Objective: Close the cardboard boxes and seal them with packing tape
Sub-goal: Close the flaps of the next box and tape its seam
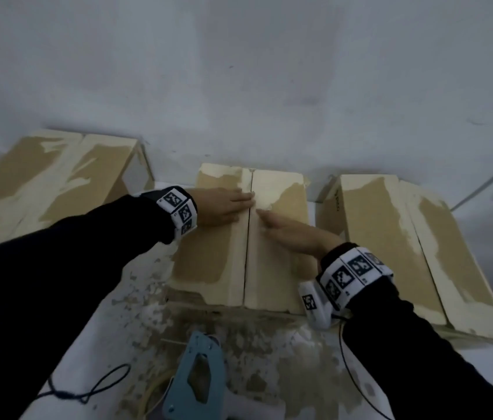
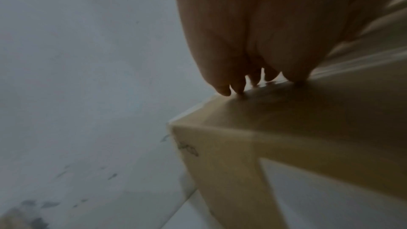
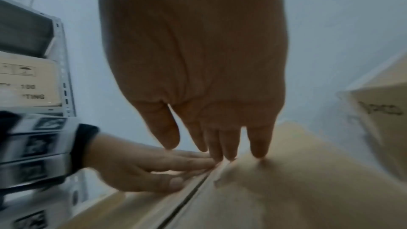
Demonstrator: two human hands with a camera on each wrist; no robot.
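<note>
A worn cardboard box (image 1: pixel 208 262) stands in the middle of the table with its two top flaps folded down and a dark seam (image 1: pixel 246 253) between them. My left hand (image 1: pixel 224 204) lies flat on the left flap, fingers straight, tips at the seam. My right hand (image 1: pixel 287 234) lies flat on the right flap, fingertips (image 3: pixel 257 152) near the seam. In the right wrist view the left hand (image 3: pixel 154 171) presses beside the seam (image 3: pixel 187 198). A blue tape dispenser (image 1: pixel 196 377) lies on the table in front of the box. The left wrist view shows fingers (image 2: pixel 253 58) on the box top (image 2: pixel 308 111).
A second closed box (image 1: pixel 42 183) stands at the left, a third (image 1: pixel 405 253) at the right, both with flaps down. The white table (image 1: pixel 93 344) is scuffed with brown patches. A black cable (image 1: pixel 93 389) loops at the front left. A wall rises right behind the boxes.
</note>
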